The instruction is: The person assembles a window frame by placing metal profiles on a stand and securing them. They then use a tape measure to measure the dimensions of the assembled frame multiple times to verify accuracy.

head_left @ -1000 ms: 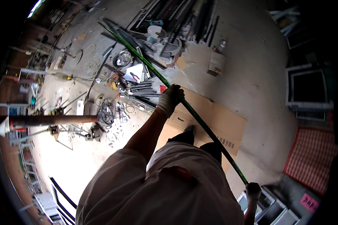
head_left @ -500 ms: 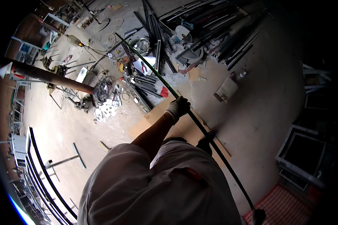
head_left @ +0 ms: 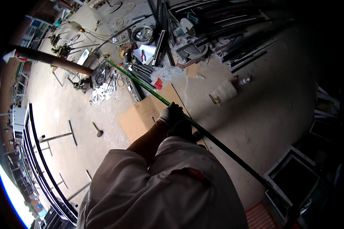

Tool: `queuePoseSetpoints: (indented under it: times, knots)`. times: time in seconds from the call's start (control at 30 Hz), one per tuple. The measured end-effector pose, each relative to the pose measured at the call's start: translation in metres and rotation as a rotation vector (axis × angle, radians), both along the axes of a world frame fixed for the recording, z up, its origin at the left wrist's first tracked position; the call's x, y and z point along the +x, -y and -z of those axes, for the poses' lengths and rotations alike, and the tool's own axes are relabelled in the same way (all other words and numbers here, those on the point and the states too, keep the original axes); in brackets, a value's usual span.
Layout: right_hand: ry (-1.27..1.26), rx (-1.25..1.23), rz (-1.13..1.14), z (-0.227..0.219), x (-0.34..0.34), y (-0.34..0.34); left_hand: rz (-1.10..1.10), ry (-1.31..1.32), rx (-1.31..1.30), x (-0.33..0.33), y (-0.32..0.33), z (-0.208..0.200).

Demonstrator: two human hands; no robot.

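A long, thin dark bar with a green-lit upper stretch (head_left: 139, 83) slants across the view from the upper left to the lower right. Around its middle wraps my left hand (head_left: 171, 113), in a glove that is pale at the back and dark at the fingers. My right hand (head_left: 292, 214) is a dark shape by the bar's lower end, where its fingers are lost in shadow. Below my left hand lies a flattened cardboard sheet (head_left: 141, 111) on the floor, near my shoes.
Dark metal profiles (head_left: 252, 38) are heaped at the far right, beside a cut-off saw (head_left: 193, 47). Red-handled pliers (head_left: 143, 56) lie on white paper. A mallet (head_left: 98, 130) is on the floor at left. Framed panels (head_left: 294, 173) stand near right; long dark strips (head_left: 36, 152) stand at left.
The bar has swung to a flatter slant, its far end lower and its near end farther right. My right hand has moved right with it; the left still grips it. The view has shifted.
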State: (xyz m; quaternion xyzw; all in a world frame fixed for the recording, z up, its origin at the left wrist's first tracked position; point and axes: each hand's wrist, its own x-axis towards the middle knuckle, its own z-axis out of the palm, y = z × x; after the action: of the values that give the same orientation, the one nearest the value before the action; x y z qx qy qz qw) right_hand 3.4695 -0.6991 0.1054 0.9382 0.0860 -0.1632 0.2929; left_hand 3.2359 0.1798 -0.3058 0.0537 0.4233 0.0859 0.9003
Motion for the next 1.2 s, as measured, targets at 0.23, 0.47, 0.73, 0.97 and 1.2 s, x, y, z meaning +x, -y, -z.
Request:
queuePoseSetpoints:
  times: [0.23, 0.47, 0.73, 0.97, 1.2]
  knots:
    - [0.106, -0.079, -0.291, 0.028, 0.190, -0.072, -0.265, 0.052, 0.074, -0.037, -0.023, 0.022]
    - [0.006, 0.237, -0.713, 0.093, 0.313, -0.377, -0.495, -0.156, 0.055, -0.055, -0.120, 0.060]
    - [-0.404, 0.409, -0.761, 0.185, 0.387, -0.717, -0.635, -0.387, 0.079, -0.039, -0.240, 0.059]
    - [-0.559, 0.501, -0.922, 0.242, 0.418, -0.914, -0.660, -0.197, 0.107, -0.027, -0.278, 0.073]
    - [-0.723, 0.345, -0.902, 0.317, 0.437, -1.029, -0.507, -0.702, 0.046, 0.088, -0.265, 0.041]
